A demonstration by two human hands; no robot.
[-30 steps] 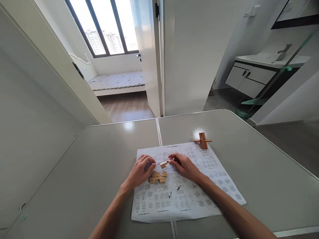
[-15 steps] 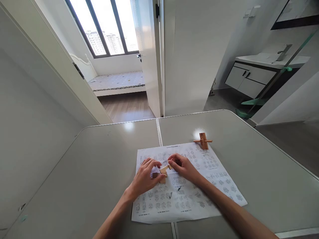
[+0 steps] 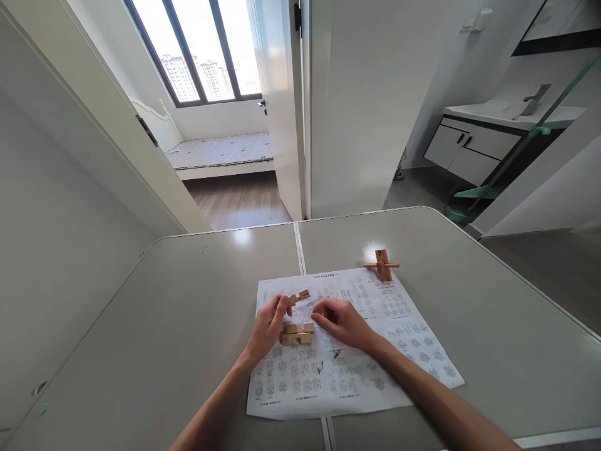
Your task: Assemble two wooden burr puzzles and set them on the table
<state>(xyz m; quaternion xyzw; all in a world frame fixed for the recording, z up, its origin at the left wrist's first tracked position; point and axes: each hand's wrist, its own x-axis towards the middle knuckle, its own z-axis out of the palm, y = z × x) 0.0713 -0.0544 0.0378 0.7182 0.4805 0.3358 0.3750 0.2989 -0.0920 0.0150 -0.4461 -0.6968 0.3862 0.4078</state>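
A notched wooden piece (image 3: 300, 295) is held over the far left part of a printed sheet (image 3: 375, 382), pinched in the fingers of the left hand (image 3: 267, 326), which are closed on its near end; its other end sticks out to the right. The right hand (image 3: 346, 322) is just beside, fingers curled in toward the thumb; nothing shows between them, and whether the tips meet I cannot tell. Below the held piece, two more wooden blocks (image 3: 297, 339) lie side by side on the paper, near the left hand. At the sheet's far right corner stands a cross-shaped wooden assembly (image 3: 383, 273), well apart from both hands. The sheet lies on a grey-green surface (image 3: 188, 338). Beyond are an open door (image 3: 279, 113), a bed (image 3: 225, 150) under a window (image 3: 201, 62) and, to the right, a washbasin cabinet (image 3: 469, 145).
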